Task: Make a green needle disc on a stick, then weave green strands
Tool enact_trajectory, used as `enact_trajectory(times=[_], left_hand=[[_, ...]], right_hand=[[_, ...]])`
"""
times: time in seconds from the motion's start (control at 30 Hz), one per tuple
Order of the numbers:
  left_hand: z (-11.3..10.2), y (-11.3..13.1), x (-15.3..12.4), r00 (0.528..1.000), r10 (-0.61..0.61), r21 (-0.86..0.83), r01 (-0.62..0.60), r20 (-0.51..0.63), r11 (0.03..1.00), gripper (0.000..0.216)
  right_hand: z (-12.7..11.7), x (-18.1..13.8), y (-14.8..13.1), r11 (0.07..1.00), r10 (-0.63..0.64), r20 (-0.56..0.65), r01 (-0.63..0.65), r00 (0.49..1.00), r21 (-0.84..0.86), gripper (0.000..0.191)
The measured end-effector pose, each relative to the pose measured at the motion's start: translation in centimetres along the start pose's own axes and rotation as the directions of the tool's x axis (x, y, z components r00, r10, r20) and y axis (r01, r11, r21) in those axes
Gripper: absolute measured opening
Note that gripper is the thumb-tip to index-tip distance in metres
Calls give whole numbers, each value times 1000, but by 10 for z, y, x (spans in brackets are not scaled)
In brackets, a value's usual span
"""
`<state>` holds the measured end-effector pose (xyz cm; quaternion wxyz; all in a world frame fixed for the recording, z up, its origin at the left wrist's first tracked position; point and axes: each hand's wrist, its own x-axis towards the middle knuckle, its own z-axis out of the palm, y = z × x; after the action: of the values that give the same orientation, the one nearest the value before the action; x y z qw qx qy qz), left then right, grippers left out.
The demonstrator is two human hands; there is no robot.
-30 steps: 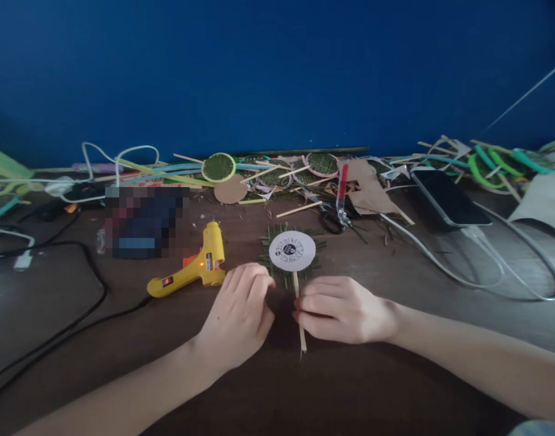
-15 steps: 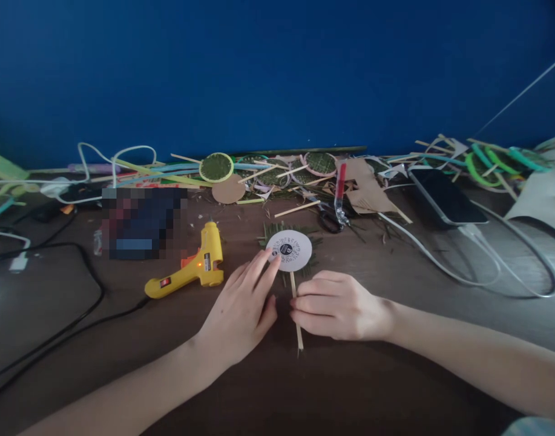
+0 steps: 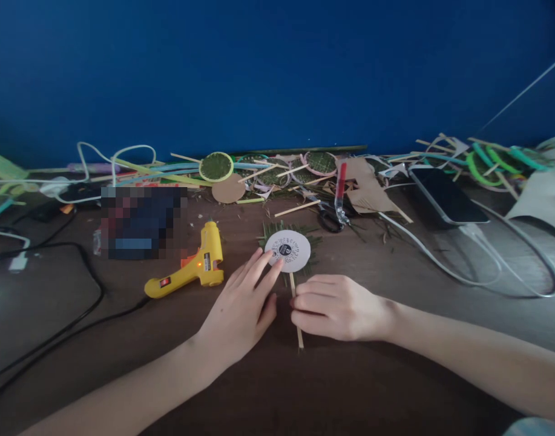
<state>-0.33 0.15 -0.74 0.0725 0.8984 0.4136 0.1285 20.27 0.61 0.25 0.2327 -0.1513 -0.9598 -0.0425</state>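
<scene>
Pinching the wooden stick (image 3: 299, 336) in the right hand (image 3: 329, 307), with fingers curled together and clamped on its middle; could not see the thumb clearly. Rested two fingertips of the left hand (image 3: 241, 309) on the 8 o'clock edge of the white printed disc (image 3: 292, 249), with fingers slightly spread, thumb apart, grasping nothing. Set the right fist between 4 and 5 o'clock from the disc and angled its forearm off toward 4 o'clock; placed the left, back upward, between 7 and 8, with its forearm toward 8 o'clock. Had the disc over a green leaf weave (image 3: 269, 232), with the stick running from its 6 o'clock edge past the right fingers. Left the yellow glue gun (image 3: 211, 257) at 9 o'clock from the disc.
</scene>
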Motion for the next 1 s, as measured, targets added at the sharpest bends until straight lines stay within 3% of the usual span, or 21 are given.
enact_trajectory(times=[0.13, 0.23, 0.3, 0.37, 0.5, 0.7, 1.0], left_hand=[[0, -1, 0, 1000, -5, -6, 5, 0, 1000, 48], [0, -1, 1, 1000, -6, 4, 6, 5, 1000, 47], [-1, 0, 1, 1000, -8, 15, 8, 0, 1000, 46], [-1, 0, 1, 1000, -13, 24, 13, -14, 1000, 45], [0, 1, 0, 999, -5, 38, 7, -47, 999, 43], [0, 1, 2, 998, 4, 33, -2, -65, 999, 44], [-1, 1, 2, 997, -4, -1, 4, -82, 1000, 43]], right_hand=[[-2, 1, 2, 998, -60, 89, 59, 994, 18, 23], [-1, -2, 6, 996, -28, 48, 24, 998, 88, 23], [0, -4, 9, 991, 84, -57, -77, 995, 108, 21], [1, -6, 13, 970, 236, -148, -224, 960, 90, 22], [5, -8, 17, 905, 419, -177, -426, 890, 0, 29], [9, -5, 17, 874, 461, -127, -474, 878, -104, 25], [10, -3, 18, 848, 525, -110, -529, 844, -11, 23]])
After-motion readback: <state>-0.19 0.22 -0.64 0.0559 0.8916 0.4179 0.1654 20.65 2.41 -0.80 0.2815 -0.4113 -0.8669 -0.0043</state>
